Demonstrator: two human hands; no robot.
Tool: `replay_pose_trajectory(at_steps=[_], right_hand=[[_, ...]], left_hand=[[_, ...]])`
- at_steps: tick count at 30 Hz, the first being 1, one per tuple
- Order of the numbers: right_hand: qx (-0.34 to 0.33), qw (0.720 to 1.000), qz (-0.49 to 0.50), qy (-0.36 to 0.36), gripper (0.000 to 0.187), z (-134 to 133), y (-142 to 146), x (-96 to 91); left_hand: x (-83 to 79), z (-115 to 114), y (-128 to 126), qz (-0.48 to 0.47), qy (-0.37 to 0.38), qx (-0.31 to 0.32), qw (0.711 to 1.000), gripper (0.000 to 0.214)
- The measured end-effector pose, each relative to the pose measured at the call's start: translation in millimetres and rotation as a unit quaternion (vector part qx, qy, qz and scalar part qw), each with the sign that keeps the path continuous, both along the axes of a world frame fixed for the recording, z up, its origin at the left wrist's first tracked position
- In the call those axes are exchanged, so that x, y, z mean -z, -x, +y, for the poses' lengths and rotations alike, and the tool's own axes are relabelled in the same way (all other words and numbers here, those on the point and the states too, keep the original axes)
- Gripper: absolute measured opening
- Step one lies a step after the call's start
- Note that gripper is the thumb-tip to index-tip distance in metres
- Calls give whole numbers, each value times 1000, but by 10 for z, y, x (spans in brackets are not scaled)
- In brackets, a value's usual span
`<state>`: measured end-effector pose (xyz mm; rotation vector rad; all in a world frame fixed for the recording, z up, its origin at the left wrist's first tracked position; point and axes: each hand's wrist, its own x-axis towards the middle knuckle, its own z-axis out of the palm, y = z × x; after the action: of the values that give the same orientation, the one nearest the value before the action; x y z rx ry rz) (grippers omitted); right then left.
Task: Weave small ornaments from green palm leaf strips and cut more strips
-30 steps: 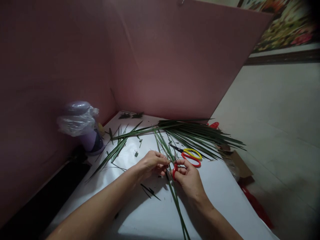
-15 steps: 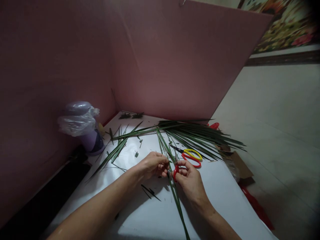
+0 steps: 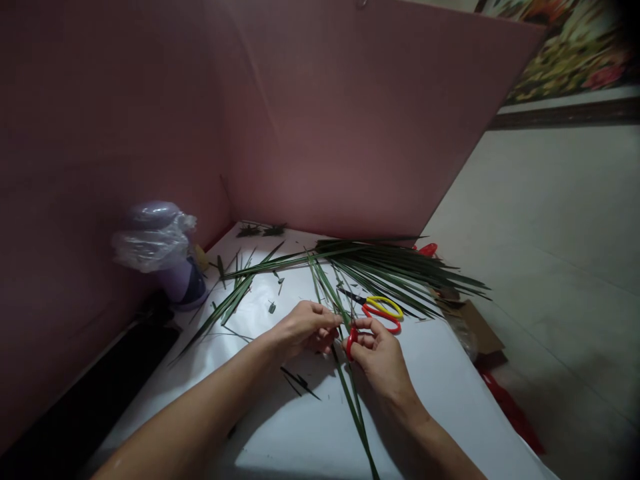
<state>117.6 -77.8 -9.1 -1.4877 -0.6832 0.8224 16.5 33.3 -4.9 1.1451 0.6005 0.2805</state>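
My left hand (image 3: 303,328) pinches a long green leaf strip (image 3: 350,400) that runs from the pile toward me across the white table (image 3: 440,393). Right beside it, my right hand (image 3: 379,355) is closed around small red-handled scissors (image 3: 351,341), whose blades meet the strip between the two hands. A second pair of scissors (image 3: 383,310), with yellow and red handles, lies just beyond my right hand. A pile of long green leaves (image 3: 395,267) spreads across the far side of the table.
A purple container wrapped in clear plastic (image 3: 165,257) stands at the left. Pink boards (image 3: 340,120) wall off the back and left. Small leaf cuttings (image 3: 300,382) lie near my left wrist. A cardboard piece (image 3: 473,323) and red items (image 3: 515,417) sit off the table's right edge.
Both hands have stayed together on the leaf strip with only slight shifts; the strip's near end has swung a little.
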Motion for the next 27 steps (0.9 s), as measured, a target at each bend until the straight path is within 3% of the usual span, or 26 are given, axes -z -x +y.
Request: replay_pose_trajectory(at_steps=[9, 27], right_hand=[[-31, 997, 73, 9, 34, -23, 32, -12], [-25, 998, 59, 12, 32, -85, 48, -47]], left_hand=[[-19, -9, -3, 2, -1, 10, 1000, 21], [4, -22, -9, -1, -13, 40, 999, 26]])
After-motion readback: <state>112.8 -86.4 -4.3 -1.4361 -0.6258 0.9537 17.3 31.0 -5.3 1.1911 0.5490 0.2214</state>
